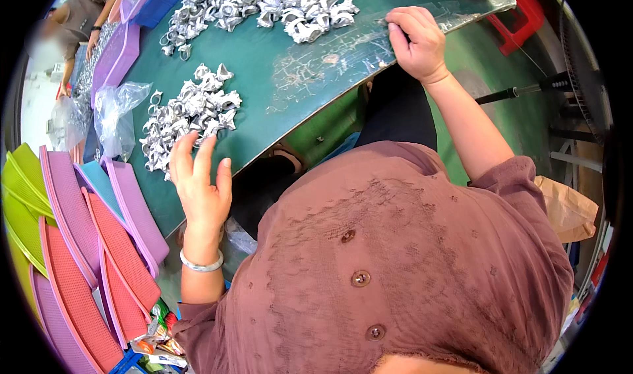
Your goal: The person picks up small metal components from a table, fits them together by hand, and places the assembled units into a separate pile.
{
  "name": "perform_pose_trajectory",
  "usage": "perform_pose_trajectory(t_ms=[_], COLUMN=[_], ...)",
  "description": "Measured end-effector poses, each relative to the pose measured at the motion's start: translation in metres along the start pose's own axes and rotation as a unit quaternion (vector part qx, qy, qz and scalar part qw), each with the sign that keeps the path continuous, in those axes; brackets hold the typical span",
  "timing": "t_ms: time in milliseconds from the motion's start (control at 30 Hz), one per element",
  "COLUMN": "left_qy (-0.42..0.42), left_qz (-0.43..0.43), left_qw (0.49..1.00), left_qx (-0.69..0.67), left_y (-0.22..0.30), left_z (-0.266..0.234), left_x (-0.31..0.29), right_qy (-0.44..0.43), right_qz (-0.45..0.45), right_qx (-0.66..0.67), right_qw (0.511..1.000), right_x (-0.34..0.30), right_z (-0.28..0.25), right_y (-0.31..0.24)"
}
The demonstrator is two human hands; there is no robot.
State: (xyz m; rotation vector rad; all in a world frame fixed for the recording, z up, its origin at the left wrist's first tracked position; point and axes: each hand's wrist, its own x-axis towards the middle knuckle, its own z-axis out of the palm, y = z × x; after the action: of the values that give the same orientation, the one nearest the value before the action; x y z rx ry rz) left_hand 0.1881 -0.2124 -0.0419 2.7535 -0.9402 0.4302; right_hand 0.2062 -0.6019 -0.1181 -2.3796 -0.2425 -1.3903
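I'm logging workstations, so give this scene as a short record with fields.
Surface: scuffed green tabletop
Left hand: open, at the edge of a smaller pile of silver metal pieces; contact unclear
Right hand: curled at the tabletop's near edge; palm hidden
Farther heap: larger, of similar silver pieces
Lower left: pink, purple and lime-green plastic baskets

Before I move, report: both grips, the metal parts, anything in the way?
Left grip open at smaller metal-part pile. Right grip curled at table edge, contents unclear. Larger pile beyond. Possible snag: clear bag left of smaller pile.
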Motion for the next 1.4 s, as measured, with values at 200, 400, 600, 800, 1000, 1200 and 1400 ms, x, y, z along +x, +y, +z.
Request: perform_pose_trajectory(t_ms=[200,400,600,800,1000,1200,1400], left_qy=[0.057,0.091,0.091,0.085,0.104,0.127,0.124], left_qz=[-0.032,-0.007,-0.040,-0.053,-0.057,-0.050,-0.050], left_qw=[0.995,0.990,0.988,0.991,0.990,0.989,0.990], left_qx=[0.069,0.106,0.115,0.089,0.076,0.056,0.039], left_y=[-0.030,-0.034,-0.034,-0.034,-0.036,-0.039,-0.041], left_z=[0.028,0.033,0.033,0.035,0.036,0.039,0.040], left_x=[-0.025,-0.024,-0.023,-0.024,-0.026,-0.027,-0.028], right_qy=[-0.022,-0.042,-0.061,-0.092,-0.104,-0.120,-0.138], right_qz=[-0.005,-0.005,-0.013,-0.022,-0.028,-0.024,-0.014], right_qx=[-0.016,-0.027,-0.030,-0.046,-0.065,-0.079,-0.096], right_qw=[1.000,0.999,0.998,0.995,0.992,0.989,0.986], right_x=[0.000,-0.001,0.004,0.005,0.004,0.003,0.004], right_z=[-0.002,-0.002,0.001,-0.002,-0.004,-0.002,-0.005], right_y=[-0.001,0.000,-0.002,-0.004,-0.001,0.003,0.004])
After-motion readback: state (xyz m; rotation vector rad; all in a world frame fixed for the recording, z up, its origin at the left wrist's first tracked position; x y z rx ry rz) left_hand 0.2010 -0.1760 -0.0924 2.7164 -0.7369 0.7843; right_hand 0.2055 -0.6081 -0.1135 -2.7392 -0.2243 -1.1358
